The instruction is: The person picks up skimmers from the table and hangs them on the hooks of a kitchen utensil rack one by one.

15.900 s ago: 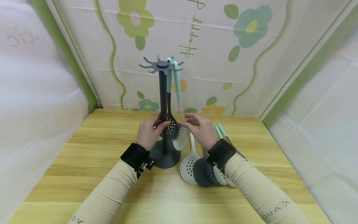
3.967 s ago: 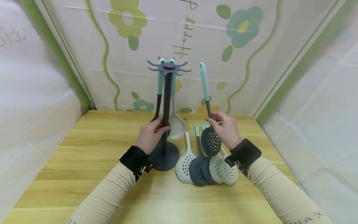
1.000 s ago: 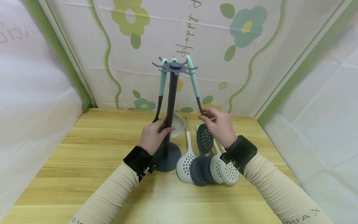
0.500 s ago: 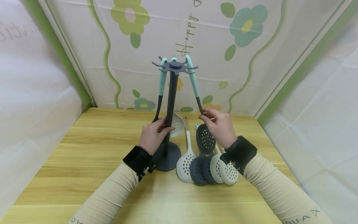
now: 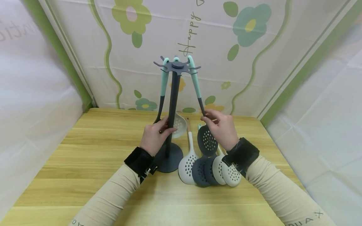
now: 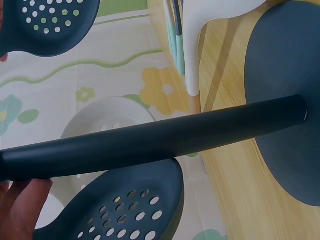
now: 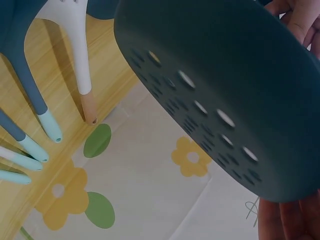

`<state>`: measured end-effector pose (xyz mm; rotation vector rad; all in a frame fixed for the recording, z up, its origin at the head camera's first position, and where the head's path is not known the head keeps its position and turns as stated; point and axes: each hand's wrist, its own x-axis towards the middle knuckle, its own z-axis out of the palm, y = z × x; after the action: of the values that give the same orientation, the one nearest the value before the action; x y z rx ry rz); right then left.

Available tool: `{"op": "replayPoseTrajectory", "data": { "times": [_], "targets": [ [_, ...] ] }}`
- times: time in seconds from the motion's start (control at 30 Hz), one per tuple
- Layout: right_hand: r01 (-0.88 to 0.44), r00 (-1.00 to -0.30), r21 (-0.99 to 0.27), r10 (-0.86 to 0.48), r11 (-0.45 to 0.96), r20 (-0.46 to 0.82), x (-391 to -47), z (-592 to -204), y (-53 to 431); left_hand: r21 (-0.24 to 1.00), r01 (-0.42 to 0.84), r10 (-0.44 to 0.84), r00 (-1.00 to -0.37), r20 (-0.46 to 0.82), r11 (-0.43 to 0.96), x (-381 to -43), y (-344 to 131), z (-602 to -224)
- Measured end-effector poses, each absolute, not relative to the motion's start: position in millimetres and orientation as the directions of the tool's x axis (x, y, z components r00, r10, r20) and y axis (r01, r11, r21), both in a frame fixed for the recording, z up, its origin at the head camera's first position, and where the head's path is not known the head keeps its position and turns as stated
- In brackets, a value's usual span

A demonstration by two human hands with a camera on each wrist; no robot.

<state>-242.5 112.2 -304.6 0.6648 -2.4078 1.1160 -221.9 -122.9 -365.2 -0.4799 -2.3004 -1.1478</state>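
Observation:
My left hand (image 5: 154, 136) grips the dark pole of a utensil stand (image 5: 173, 97), thumb in front. On the stand's hooked top hang a dark skimmer (image 5: 161, 106), also seen behind the pole in the left wrist view, and a pale grey skimmer (image 5: 181, 125). With thumb and fingers my right hand (image 5: 222, 128) pinches the dark neck of another skimmer (image 5: 207, 140). That skimmer's mint handle slants up to the stand's right side, its curved end over the hooks. Its perforated bowl (image 7: 215, 100) fills much of the right wrist view and hides part of that hand.
Right of the stand's round base (image 5: 173, 160), several slotted utensils lie overlapping on the wooden table (image 5: 99, 175). A white slotted turner (image 5: 186, 169) with a wood-coloured handle end is nearest the base, then dark heads (image 5: 200, 175) and pale ones (image 5: 232, 174). A flowered cloth (image 5: 135, 78) stands behind.
Since the earliest frame the two hanging skimmers have shifted around the stand. The dark skimmer in my right hand has moved left onto the hooks; in the last second it barely moves.

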Motion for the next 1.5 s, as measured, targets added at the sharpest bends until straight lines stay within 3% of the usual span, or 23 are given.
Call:
{"op": "replayPoseTrajectory", "data": {
  "times": [1.07, 1.5],
  "targets": [
    [-0.636, -0.746, -0.544, -0.259, 0.547, 0.613, -243.5, -310.8, 114.1, 0.618, 0.538, 0.078, -0.786, 0.613, 0.574, -221.8, -122.6, -365.9],
    [-0.622, -0.761, -0.567, -0.249, 0.540, 0.599, -242.6, -312.2, 112.4, 0.619, 0.546, 0.077, -0.781, 0.620, 0.564, -221.2, -122.8, -365.1]
  ]
}}
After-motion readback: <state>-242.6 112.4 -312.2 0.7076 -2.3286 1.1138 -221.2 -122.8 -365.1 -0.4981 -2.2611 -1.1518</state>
